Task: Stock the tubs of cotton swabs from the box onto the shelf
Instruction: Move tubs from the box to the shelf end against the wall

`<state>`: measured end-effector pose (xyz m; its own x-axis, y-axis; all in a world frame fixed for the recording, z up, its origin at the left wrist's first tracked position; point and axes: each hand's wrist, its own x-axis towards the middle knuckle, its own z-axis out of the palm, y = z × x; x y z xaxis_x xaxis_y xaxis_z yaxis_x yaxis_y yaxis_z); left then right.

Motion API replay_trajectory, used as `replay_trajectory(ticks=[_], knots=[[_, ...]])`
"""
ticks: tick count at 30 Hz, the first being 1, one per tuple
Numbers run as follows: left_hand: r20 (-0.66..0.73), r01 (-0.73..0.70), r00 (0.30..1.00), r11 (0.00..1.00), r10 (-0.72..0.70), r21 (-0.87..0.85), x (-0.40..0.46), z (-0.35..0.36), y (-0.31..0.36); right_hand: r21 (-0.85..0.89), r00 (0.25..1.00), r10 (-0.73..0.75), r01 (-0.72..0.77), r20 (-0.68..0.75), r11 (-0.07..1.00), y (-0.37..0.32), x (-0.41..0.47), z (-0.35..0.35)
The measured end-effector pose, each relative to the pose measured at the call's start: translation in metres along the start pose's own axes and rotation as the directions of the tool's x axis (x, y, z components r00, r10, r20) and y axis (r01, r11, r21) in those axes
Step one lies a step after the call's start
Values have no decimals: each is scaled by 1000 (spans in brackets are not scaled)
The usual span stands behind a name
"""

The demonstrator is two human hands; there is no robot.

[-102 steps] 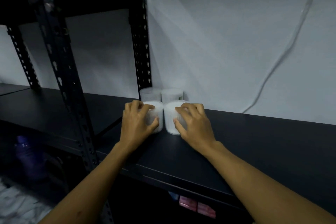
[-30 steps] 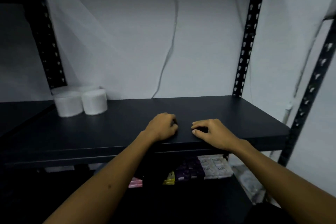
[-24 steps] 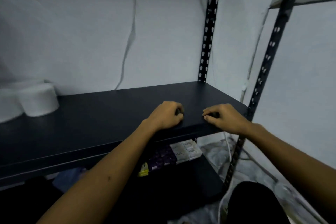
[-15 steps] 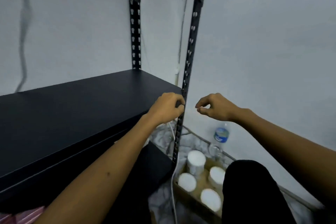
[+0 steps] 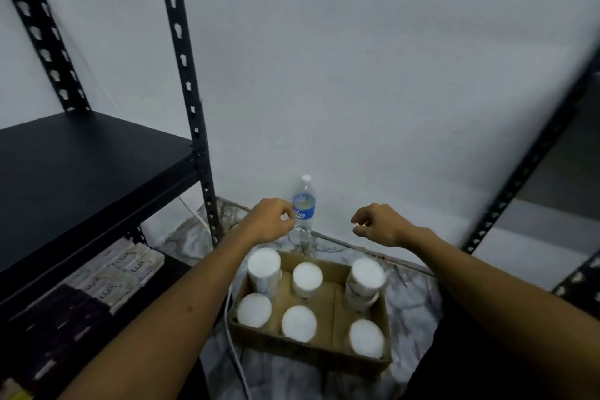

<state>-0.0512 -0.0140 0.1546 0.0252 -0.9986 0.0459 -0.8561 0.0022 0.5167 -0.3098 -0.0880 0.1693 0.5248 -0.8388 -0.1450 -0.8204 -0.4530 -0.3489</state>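
A cardboard box (image 5: 336,294) sits on the marble floor below me, holding several white round tubs of cotton swabs (image 5: 307,277). Two of them, at the back left (image 5: 263,266) and back right (image 5: 367,273), stand taller, as if stacked. My left hand (image 5: 270,219) and my right hand (image 5: 378,223) hover in the air above the far edge of the box, fingers loosely curled, holding nothing. The black shelf board (image 5: 74,169) lies to the left with nothing on the part in view.
A black perforated upright (image 5: 188,97) stands between the shelf and the box. A water bottle (image 5: 303,206) stands against the white wall behind the box. Boxed goods (image 5: 120,271) fill the lower shelf. A white cable (image 5: 235,351) runs along the floor. Another rack upright (image 5: 526,166) rises at right.
My view has swung right and down from the shelf to the box on the floor. Both hands left the shelf edge and now hang apart above the box.
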Motion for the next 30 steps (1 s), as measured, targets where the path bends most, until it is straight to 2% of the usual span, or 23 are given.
replay_trajectory(ticks=[2,4,8,13,17,22,26,30], knots=[[64,45,997,998,-47,33,11,21,-20,29,997,67,-68,41,997,26,8,20],[177,73,979,986,-100,149,20,38,-45,26,985,132,-136,109,990,51,17,42],[279,105,940,947,-194,303,38,57,-91,-84,918,229,-213,324,974,85,46,71],[354,105,906,934,-232,342,65,86,-117,-62,894,258,-253,366,965,113,83,92],[420,75,881,942,-216,326,81,110,-127,-145,876,263,-222,406,964,127,101,111],[457,139,847,943,-271,302,85,131,-139,-205,785,289,-210,547,956,131,113,139],[533,127,793,936,-294,327,85,146,-151,-305,785,349,-214,512,928,128,114,167],[474,108,840,939,-262,327,81,154,-156,-272,839,330,-227,433,935,127,107,171]])
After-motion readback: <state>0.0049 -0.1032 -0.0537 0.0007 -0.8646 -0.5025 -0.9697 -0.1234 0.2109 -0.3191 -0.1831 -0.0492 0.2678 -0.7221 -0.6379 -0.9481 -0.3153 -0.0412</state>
